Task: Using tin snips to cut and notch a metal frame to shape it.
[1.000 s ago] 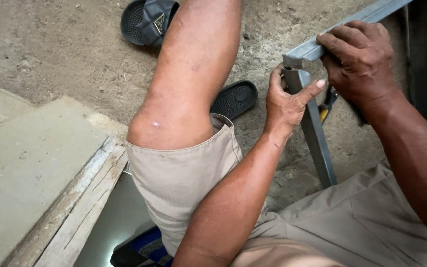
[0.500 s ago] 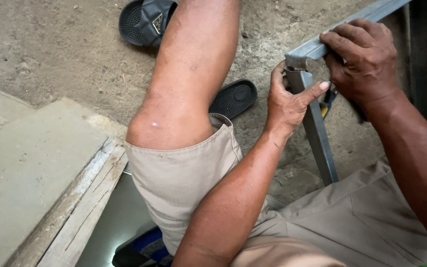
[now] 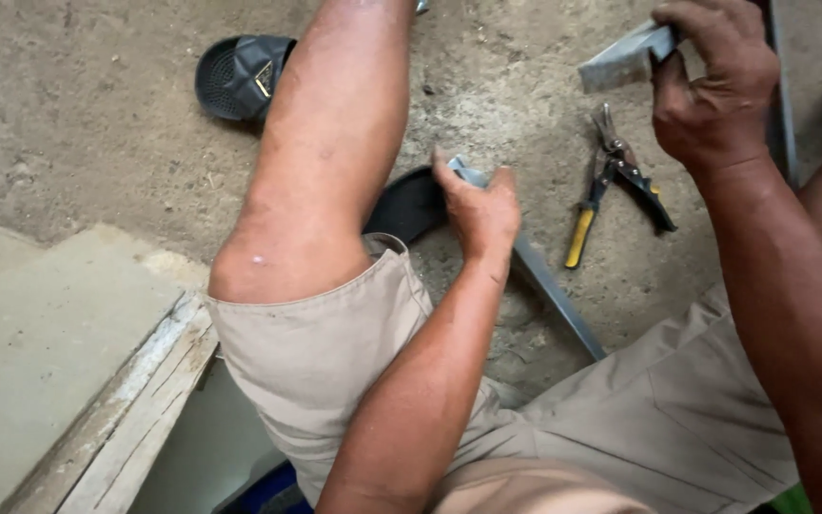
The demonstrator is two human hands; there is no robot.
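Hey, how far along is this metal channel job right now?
Looks done: the two channel pieces are apart, and the snips lie on the dirt, out of either hand. In hand: the left hand grips the end of the long metal channel that slants to the ground; the right hand holds up a second channel piece. Left: the pieces are not joined.
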